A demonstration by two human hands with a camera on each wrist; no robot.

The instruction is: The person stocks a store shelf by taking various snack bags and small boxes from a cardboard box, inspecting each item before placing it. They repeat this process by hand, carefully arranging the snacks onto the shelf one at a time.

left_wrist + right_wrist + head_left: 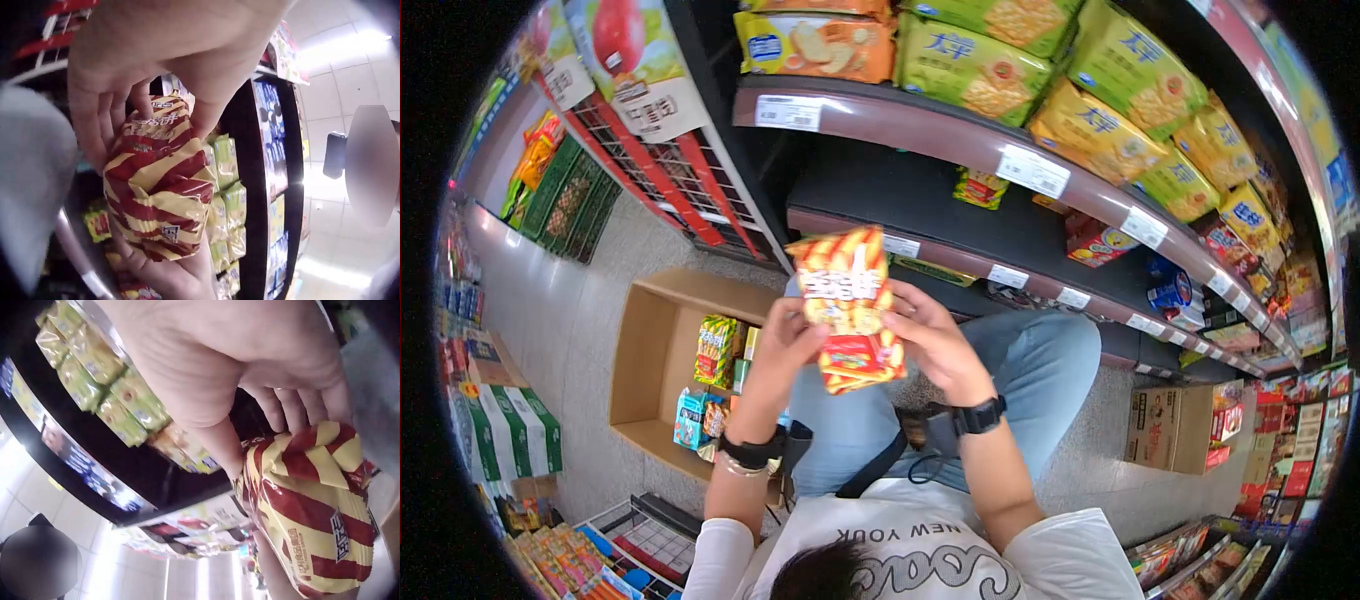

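Both hands hold a red-and-yellow striped snack packet (pixel 850 300) up in front of the lap, its printed front towards the head camera. My left hand (pixel 785 340) grips its left edge, thumb on the front. My right hand (pixel 943 345) grips the opposite edge, thumb on the front and fingers behind. In the left wrist view the striped packet (pixel 159 178) shows its crinkled wrapper between the two hands. The right wrist view shows the packet (pixel 319 512) below my curved fingers.
An open cardboard box (pixel 640 350) with several snack packs stands on the floor at left. Ahead is a dark shelf (pixel 850 185) with a few packs on it; green and yellow cracker packs (pixel 970 65) fill the tier above. Another carton (pixel 1165 425) stands at right.
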